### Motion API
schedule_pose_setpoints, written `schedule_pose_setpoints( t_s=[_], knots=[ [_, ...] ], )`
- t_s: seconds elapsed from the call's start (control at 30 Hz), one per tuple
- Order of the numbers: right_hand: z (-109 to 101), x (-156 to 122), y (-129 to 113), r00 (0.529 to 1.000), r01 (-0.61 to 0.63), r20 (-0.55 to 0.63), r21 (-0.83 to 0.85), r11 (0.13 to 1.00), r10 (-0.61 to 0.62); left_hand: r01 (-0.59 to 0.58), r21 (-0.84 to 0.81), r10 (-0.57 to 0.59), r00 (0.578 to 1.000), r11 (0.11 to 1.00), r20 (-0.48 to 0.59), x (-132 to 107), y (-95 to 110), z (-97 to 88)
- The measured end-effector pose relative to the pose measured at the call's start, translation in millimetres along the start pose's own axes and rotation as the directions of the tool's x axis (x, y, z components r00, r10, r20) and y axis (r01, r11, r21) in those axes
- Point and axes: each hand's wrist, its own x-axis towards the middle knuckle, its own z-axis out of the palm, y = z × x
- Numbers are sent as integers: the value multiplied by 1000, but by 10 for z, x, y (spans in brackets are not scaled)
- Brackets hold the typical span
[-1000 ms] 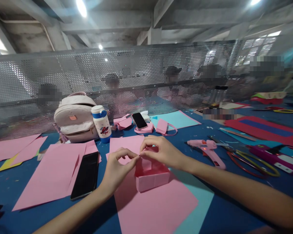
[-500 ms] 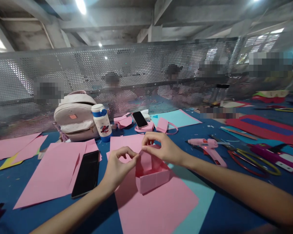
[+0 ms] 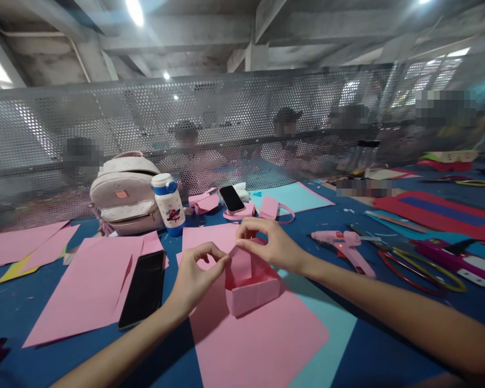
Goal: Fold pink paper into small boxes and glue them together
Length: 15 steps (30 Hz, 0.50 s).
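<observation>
A small pink paper box [image 3: 254, 293] stands on a large pink sheet [image 3: 262, 339] in front of me. My left hand [image 3: 194, 280] pinches the box's left rim between thumb and forefinger. My right hand [image 3: 272, 245] pinches the upright paper flap at the box's far side, fingers curled over it. Both hands are closed on the box's paper.
A black phone [image 3: 143, 289] lies on pink sheets [image 3: 92, 280] to the left. Behind stand a pink backpack [image 3: 123, 194], a white bottle [image 3: 168, 203], a second phone [image 3: 231, 198]. A pink glue gun [image 3: 343, 245] and scissors [image 3: 424, 267] lie to the right. People sit behind a perforated metal screen [image 3: 226, 118].
My right hand has risen a little and drawn the far flap upright. The box has turned slightly. My left hand has stayed pinched on the left rim.
</observation>
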Motion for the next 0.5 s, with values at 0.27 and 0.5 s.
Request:
schedule_pose_setpoints(
  t_s=[0.27, 0.5],
  knots=[
    [133, -78, -18, 999, 38, 20, 26, 999, -38, -2, -43, 4, 1000, 999, 29, 9, 18, 24],
    [20, -26, 18, 995, 74, -70, 29, 997, -71, 12, -116, -17, 999, 993, -40, 106, -51, -101]
  ],
)
